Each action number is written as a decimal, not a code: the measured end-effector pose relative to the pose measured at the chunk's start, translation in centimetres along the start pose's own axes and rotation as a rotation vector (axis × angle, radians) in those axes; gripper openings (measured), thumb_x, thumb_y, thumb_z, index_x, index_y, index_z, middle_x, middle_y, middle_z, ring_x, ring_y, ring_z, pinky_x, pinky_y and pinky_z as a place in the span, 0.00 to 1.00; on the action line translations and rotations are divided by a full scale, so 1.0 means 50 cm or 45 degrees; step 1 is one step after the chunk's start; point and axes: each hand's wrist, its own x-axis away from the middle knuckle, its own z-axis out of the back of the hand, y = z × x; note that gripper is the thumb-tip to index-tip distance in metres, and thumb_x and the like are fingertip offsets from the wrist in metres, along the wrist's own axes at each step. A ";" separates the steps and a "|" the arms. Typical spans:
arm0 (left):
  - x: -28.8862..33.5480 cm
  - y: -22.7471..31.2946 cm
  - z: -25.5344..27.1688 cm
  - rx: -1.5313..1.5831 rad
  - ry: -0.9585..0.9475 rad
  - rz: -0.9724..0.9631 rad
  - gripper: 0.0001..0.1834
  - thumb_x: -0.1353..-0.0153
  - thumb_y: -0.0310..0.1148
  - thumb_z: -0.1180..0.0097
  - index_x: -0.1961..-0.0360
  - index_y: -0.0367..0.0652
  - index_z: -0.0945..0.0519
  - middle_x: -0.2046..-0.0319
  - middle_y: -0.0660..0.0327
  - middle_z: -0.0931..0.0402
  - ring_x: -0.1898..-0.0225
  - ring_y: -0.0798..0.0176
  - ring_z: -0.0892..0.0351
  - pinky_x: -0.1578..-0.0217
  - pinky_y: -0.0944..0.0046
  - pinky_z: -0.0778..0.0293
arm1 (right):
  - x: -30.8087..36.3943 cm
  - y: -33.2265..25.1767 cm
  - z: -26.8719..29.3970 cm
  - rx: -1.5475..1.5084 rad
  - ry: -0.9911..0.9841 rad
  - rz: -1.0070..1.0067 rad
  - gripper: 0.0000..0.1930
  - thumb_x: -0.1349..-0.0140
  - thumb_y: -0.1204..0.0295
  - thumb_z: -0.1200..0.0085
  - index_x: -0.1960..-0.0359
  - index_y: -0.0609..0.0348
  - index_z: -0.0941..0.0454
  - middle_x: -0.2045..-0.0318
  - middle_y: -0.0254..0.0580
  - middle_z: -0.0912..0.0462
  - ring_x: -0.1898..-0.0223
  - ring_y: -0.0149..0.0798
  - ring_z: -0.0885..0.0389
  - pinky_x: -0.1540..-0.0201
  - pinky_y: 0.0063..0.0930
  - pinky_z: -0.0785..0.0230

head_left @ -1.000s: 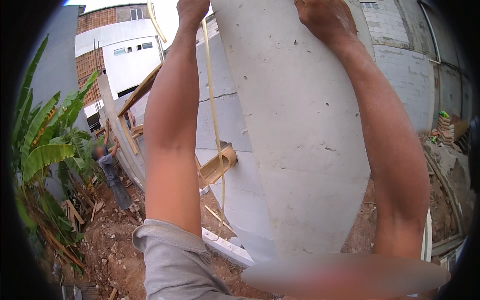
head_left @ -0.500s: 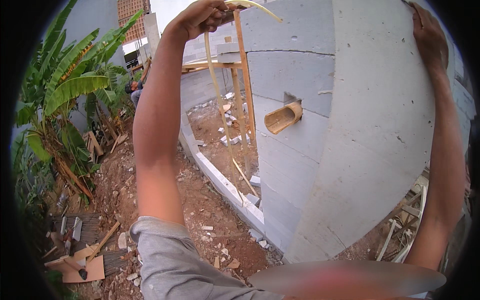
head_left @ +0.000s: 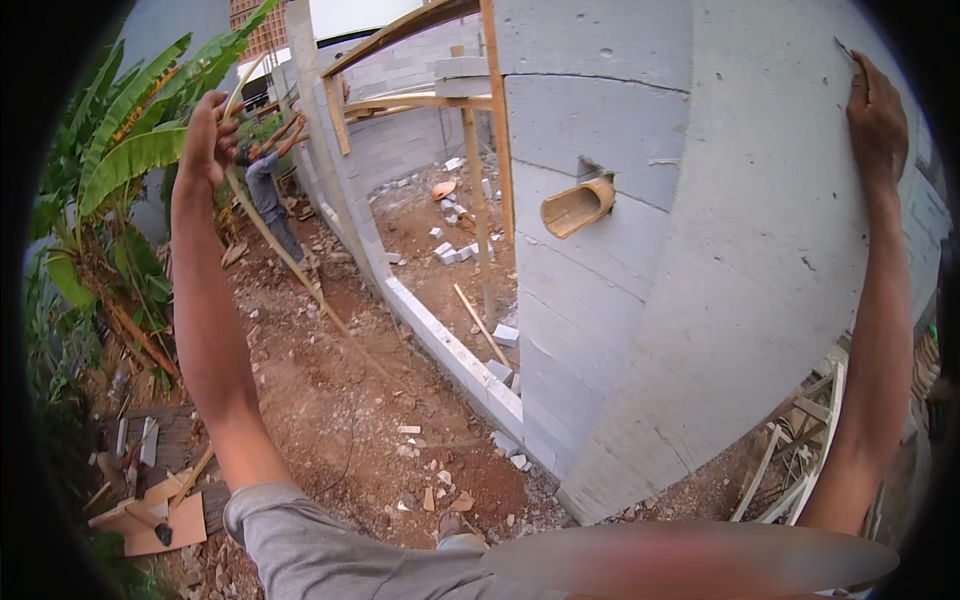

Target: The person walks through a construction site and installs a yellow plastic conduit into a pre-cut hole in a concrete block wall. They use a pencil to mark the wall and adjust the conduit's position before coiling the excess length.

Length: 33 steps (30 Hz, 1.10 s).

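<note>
- While the left hand [head_left: 208, 135] is raised high at the left, its fingers are curled shut around a thin pale strip [head_left: 290, 262]; the strip runs from the fist in a long bend down over the red earth toward the low block course.
- Far to the right, the right hand [head_left: 876, 120] lies flat against the grey concrete wall [head_left: 740, 300], fingers together and stretched upward, clamped on nothing.
- From the wall's left part a short tan pipe stub [head_left: 577, 207] sticks out.
- Beyond it stand wooden posts [head_left: 495, 150] and a low row of grey blocks [head_left: 440, 345], with loose blocks on the ground.
- Near the far wall another person [head_left: 268, 195] reaches upward; banana leaves [head_left: 140, 150] hang at the left; wooden scraps [head_left: 160, 515] lie below.
</note>
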 end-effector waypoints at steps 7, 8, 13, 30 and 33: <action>0.089 -0.382 -0.167 -0.020 -0.312 0.067 0.19 0.25 0.51 0.48 0.57 0.45 0.21 0.83 0.74 0.37 0.85 0.79 0.41 0.84 0.73 0.45 | -0.037 -0.081 0.038 -0.080 -0.053 -0.180 0.10 0.30 0.68 0.45 0.50 0.51 0.18 0.62 0.35 0.15 0.58 0.42 0.18 0.54 0.38 0.25; 0.112 -0.425 -0.232 0.137 -0.297 0.129 0.16 0.24 0.48 0.48 0.56 0.45 0.23 0.81 0.74 0.35 0.83 0.80 0.39 0.83 0.73 0.44 | -0.038 -0.089 0.034 -0.107 -0.064 -0.206 0.09 0.30 0.69 0.45 0.51 0.51 0.18 0.62 0.36 0.16 0.58 0.42 0.18 0.54 0.39 0.26; 0.193 -0.521 -0.544 0.248 -0.220 -0.024 0.24 0.26 0.53 0.53 0.60 0.41 0.22 0.77 0.67 0.28 0.76 0.68 0.28 0.74 0.62 0.33 | -0.066 -0.081 0.025 -0.164 -0.024 -0.355 0.09 0.29 0.68 0.47 0.53 0.54 0.17 0.62 0.40 0.14 0.58 0.47 0.17 0.53 0.43 0.26; 0.326 -0.513 -0.815 -0.303 0.331 -0.451 0.31 0.43 0.61 0.39 0.85 0.44 0.26 0.79 0.61 0.26 0.72 0.54 0.25 0.73 0.50 0.32 | -0.397 -0.165 -0.265 -0.502 -0.223 -0.903 0.14 0.38 0.63 0.39 0.56 0.55 0.10 0.60 0.48 0.10 0.55 0.43 0.11 0.49 0.36 0.21; 0.337 -0.477 -0.858 -0.180 0.463 -0.561 0.28 0.44 0.59 0.39 0.85 0.47 0.29 0.79 0.64 0.29 0.70 0.56 0.27 0.72 0.54 0.36 | -0.365 -0.128 -0.282 -0.164 -0.038 -0.580 0.13 0.35 0.64 0.43 0.56 0.54 0.10 0.65 0.44 0.09 0.61 0.39 0.11 0.53 0.34 0.20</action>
